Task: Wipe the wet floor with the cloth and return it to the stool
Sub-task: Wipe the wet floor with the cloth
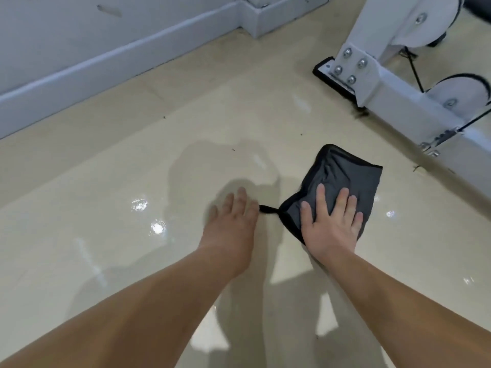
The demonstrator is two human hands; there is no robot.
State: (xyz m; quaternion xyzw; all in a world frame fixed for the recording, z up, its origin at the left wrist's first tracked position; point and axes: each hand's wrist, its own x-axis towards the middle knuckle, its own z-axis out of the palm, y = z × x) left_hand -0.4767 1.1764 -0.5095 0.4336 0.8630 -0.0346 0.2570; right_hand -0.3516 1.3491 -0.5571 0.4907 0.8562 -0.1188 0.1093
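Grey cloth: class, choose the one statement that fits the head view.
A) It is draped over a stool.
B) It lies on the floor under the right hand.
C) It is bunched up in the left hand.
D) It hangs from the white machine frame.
B: the grey cloth lies on the floor with the right hand pressing flat on it, fingers straight, while the left hand rests beside it.
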